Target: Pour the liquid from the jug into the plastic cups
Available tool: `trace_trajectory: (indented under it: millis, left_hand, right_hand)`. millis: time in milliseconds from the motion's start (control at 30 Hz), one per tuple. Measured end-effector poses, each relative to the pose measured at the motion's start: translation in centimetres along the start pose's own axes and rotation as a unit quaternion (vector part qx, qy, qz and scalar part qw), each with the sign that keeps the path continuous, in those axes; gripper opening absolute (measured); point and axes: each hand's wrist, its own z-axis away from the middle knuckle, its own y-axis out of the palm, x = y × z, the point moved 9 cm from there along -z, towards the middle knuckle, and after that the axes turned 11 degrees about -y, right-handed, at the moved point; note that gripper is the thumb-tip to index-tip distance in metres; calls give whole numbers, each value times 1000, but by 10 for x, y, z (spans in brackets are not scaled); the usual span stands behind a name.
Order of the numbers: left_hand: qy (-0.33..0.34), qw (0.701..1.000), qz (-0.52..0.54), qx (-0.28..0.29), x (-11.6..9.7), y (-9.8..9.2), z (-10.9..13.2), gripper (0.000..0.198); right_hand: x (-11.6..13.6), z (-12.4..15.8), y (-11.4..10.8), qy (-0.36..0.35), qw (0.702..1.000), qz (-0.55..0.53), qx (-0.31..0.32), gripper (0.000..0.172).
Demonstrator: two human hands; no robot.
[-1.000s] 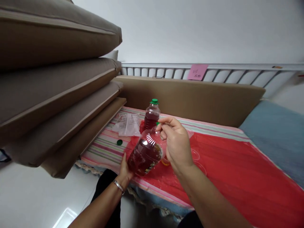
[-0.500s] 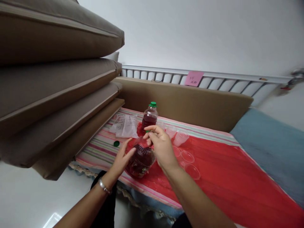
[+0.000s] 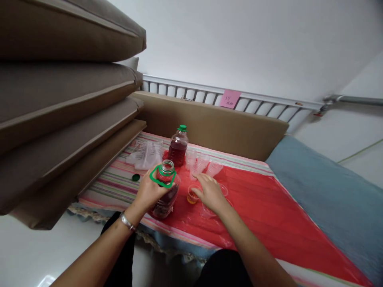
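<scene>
My left hand [image 3: 147, 194] is wrapped round an uncapped plastic bottle [image 3: 164, 195] of dark red liquid. The bottle stands upright on the red sheet [image 3: 263, 215] and has a green ring handle at its neck. My right hand [image 3: 211, 194] lies low over the sheet with its fingers stretched out. Its fingertips are right beside a small clear cup [image 3: 192, 196] that holds a little orange liquid. The palm covers part of another clear cup [image 3: 206, 210].
A second bottle [image 3: 178, 145] with a green cap stands behind, with several empty clear cups [image 3: 200, 161] beside it. A loose green cap [image 3: 136, 177] and a plastic bag [image 3: 145, 153] lie at the left. Stacked brown cushions [image 3: 60, 99] overhang the left side. A blue mattress [image 3: 323, 187] lies at the right.
The bottle was tilted in both hands and now stands upright on the sheet. My right hand left its neck and dropped to the small cup. The view turned to the right.
</scene>
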Motion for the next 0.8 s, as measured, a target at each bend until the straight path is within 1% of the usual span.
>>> trace_trajectory:
  millis: [67, 100, 167, 267, 367, 500, 600, 633, 700, 733, 800]
  left_hand:
    - [9, 1000, -6, -9, -1, -2, 0, 53]
    - [14, 1000, -7, -12, -2, -2, 1, 56]
    - [20, 1000, -16, -13, -4, -3, 1, 58]
    - [17, 999, -31, -6, -2, -1, 0, 58]
    - [10, 999, -36, -7, 1, -1, -1, 57]
    - [-20, 1000, 8, -8, 12, -1, -6, 58]
    - [-32, 999, -6, 0, 22, 2, -11, 54]
    - [-29, 999, -14, -6, 23, 2, -13, 53]
    - [-27, 999, -32, -22, 23, -1, -14, 54]
    - [-29, 998, -47, -23, 23, -2, -15, 55]
    - [-45, 995, -83, -7, 23, -1, -15, 56]
  right_hand:
    - [-27, 9, 33, 23, 994, 55, 93, 56]
    - [-36, 13, 47, 29, 989, 71, 128, 61]
    - [-46, 16, 69, 38, 980, 87, 175, 68]
    - [-49, 12, 85, 40, 975, 87, 199, 72]
    - [-47, 6, 87, 37, 977, 82, 191, 68]
    - [-42, 2, 79, 36, 983, 78, 165, 65]
    - [-36, 1, 62, 34, 987, 78, 135, 68]
    - [-35, 1, 52, 35, 990, 73, 118, 67]
    - [-37, 4, 25, 48, 996, 41, 68, 64]
    - [-42, 7, 10, 59, 997, 13, 39, 64]
    - [-62, 20, -22, 93, 995, -43, -18, 67]
